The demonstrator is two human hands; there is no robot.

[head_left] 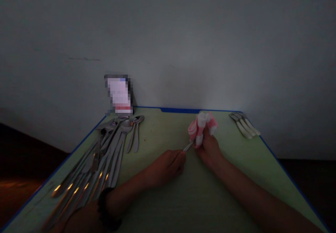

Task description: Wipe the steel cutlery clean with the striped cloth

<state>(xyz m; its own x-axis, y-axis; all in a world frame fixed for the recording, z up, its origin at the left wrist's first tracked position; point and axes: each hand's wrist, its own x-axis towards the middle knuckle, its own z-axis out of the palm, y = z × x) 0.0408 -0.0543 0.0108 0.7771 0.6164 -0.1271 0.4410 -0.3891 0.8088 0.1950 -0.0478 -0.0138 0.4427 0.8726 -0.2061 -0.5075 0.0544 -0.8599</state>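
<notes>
My left hand [170,164] is closed round the handle of a piece of metal cutlery [188,146]. The far end of that piece goes into a folded pink and white cloth [201,121], so I cannot tell whether it is a fork or a spoon. Gripping the cloth from the right is my right hand [210,148], with its thumb up against the fabric. Both hands are above the middle of the pale green table [157,131], close to each other.
Many spoons and other long-handled cutlery [105,156] lie piled along the table's left side, with two small spoons [135,131] beside them. Several forks [244,125] with pale handles lie at the far right corner. A phone [120,94] leans against the wall [183,43].
</notes>
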